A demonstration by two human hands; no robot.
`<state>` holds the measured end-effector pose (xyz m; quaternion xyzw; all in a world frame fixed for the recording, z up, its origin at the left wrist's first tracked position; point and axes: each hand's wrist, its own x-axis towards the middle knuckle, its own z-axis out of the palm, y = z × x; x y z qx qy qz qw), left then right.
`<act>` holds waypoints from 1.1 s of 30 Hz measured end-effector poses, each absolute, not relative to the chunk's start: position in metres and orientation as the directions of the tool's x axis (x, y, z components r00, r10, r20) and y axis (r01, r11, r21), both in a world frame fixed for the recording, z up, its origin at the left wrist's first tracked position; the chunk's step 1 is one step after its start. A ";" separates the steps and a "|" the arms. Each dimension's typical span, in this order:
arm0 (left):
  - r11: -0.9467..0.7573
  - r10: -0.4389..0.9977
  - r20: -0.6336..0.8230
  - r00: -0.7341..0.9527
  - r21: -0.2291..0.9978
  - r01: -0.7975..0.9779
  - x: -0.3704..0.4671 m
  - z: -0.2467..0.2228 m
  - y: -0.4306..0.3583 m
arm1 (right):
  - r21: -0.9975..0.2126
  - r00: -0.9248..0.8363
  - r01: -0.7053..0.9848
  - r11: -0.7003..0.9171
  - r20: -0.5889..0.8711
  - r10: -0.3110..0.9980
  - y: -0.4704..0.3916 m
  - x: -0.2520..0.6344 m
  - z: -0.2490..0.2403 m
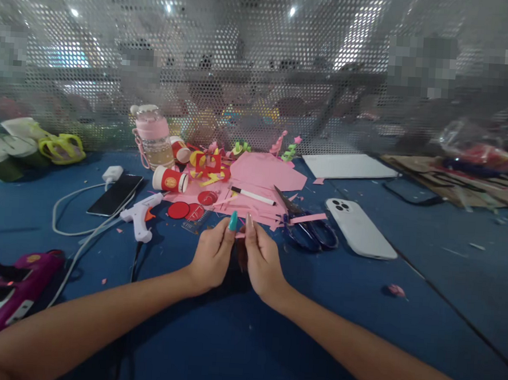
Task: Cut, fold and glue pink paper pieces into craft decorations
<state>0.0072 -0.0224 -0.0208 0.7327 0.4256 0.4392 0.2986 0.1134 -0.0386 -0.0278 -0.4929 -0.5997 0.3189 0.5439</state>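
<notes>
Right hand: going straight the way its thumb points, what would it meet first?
Likely the pink paper just beyond the right hand, before the marker, though the hand's height is unclear.

Camera on head is facing forward and down over blue table [335,332]; left hand [211,256] and right hand [265,262] are showing close, just six o'clock of centre; perforated screen [252,78] is standing farther, toward twelve.

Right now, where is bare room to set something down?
Bare table lies midway between the forearms, and between the right forearm and the white phone, save a pink scrap. Beyond the hands it's crowded: pink paper, scissors, cups.
</notes>
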 end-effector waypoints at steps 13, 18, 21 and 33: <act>-0.477 0.879 0.442 0.180 0.793 0.380 0.012 -0.021 -0.026 | -0.968 0.151 0.073 0.239 0.247 0.957 -0.045 0.104 -0.032; -0.518 0.855 0.474 0.209 0.763 0.386 0.012 -0.022 -0.027 | -0.955 0.200 0.098 0.280 0.294 0.935 -0.045 0.102 -0.034; -0.535 0.844 0.489 0.222 0.739 0.410 0.012 -0.022 -0.027 | -0.946 0.220 0.118 0.302 0.321 0.921 -0.045 0.101 -0.035; -0.588 0.801 0.552 0.233 0.650 0.481 0.012 -0.021 -0.027 | -0.922 0.196 0.179 0.343 0.375 0.906 -0.045 0.102 -0.036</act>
